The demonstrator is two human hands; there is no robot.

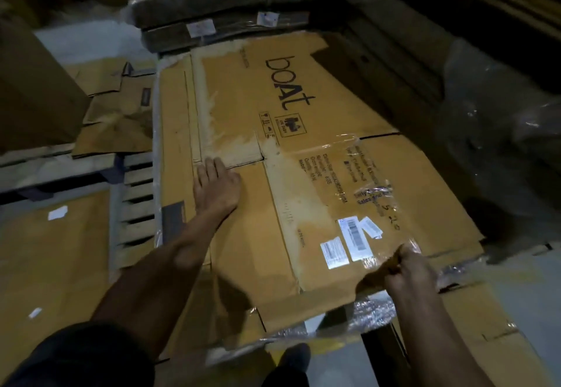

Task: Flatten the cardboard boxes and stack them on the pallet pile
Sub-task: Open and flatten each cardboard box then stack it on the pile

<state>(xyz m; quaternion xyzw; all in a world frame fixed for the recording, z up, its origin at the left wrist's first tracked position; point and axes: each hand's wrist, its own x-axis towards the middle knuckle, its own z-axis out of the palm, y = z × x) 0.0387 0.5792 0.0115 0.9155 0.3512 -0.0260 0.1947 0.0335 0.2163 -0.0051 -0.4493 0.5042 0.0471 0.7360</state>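
In the head view, a flattened cardboard box (273, 149) printed "boat" is lying on top of the pallet pile (158, 131), filling the middle of the frame and running from 6 o'clock up toward 12 o'clock. The left hand (215, 186) is resting flat on it just left of centre, fingers straight and pressing beside a torn tape seam. The right hand (409, 268), at about 4 o'clock, is curling its fingers around the near edge of the box, where loose plastic film (376, 304) is bunching; the picture is blurred there, so it may be pinching film along with the board.

The sheet is looking light but wide and floppy, stiff along its flutes yet hinging at the creases, and the clear tape patches are probably slippery. Taking it by bare board at two well-separated edges, away from the film, should be keeping it from folding or sliding. Wrapped bundles (224, 7) are standing at 12 o'clock, and more loose cardboard (115, 119) is lying at 9 o'clock.
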